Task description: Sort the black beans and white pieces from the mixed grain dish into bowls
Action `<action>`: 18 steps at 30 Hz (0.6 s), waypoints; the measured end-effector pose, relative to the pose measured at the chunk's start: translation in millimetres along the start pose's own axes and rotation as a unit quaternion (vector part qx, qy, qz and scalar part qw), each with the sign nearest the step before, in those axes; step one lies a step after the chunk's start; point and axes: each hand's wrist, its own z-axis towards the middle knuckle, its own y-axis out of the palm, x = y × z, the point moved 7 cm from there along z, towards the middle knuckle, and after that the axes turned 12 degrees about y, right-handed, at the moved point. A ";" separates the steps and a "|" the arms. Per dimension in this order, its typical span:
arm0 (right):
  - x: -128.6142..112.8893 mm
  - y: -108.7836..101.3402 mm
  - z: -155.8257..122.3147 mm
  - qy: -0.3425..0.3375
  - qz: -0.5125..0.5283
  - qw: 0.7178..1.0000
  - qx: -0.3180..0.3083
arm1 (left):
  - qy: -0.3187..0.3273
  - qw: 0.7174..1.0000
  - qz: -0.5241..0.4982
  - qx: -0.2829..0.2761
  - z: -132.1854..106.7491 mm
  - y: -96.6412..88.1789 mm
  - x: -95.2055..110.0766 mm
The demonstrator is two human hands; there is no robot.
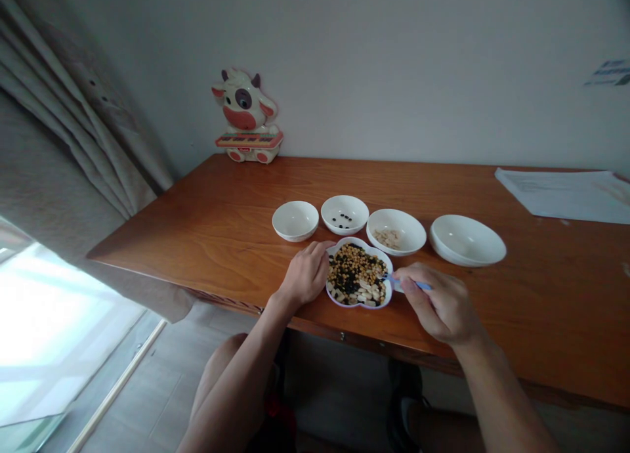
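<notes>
A white scalloped dish point(350, 304) with a lilac rim lies near the table's front edge. It holds a mix of black beans, yellow beans or kernels and pale, larger pieces that look like peanuts. My left hand point(308, 272) is closed at the dish's left rim, thumb side touching it. My right hand point(438, 302) grips a slim blue-handled utensil point(422, 285), its tip down among the pieces at the dish's right side; the tip is too small to tell its kind. Behind the dish, one white bowl point(344, 205) contains a few black beans, and another white bowl point(412, 226) contains pale pieces.
Two more white bowls stand at the row's ends, a left bowl point(294, 220) and a right bowl point(467, 239). A cow-shaped toy keyboard point(246, 121) stands at the wooden table's point(197, 230) back left. Paper sheets point(571, 194) lie at back right. A curtain point(63, 111) hangs left.
</notes>
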 end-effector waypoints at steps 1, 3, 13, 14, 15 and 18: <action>0.3 -0.4 -0.3 0.003 0.006 1.000 -0.005 | 0.001 1.000 0.000 0.001 -0.2 0.0 -0.1; 1.3 -0.7 -0.8 0.012 0.019 1.000 -0.016 | 0.001 1.000 0.001 0.002 -0.3 -0.1 0.2; 4.2 5.6 -0.5 0.014 0.006 1.000 -0.022 | -0.004 1.000 0.007 0.000 0.0 -0.3 -0.1; 4.4 6.1 -0.5 0.014 0.003 1.000 -0.020 | -0.004 1.000 0.007 -0.001 -0.1 0.0 -0.4; 4.5 6.5 -0.6 0.014 0.001 1.000 -0.020 | -0.003 1.000 0.007 -0.001 -0.3 0.3 -0.6; 4.1 8.3 -0.1 0.015 -0.004 1.000 -0.027 | -0.003 1.000 0.008 -0.002 -0.4 0.5 -0.6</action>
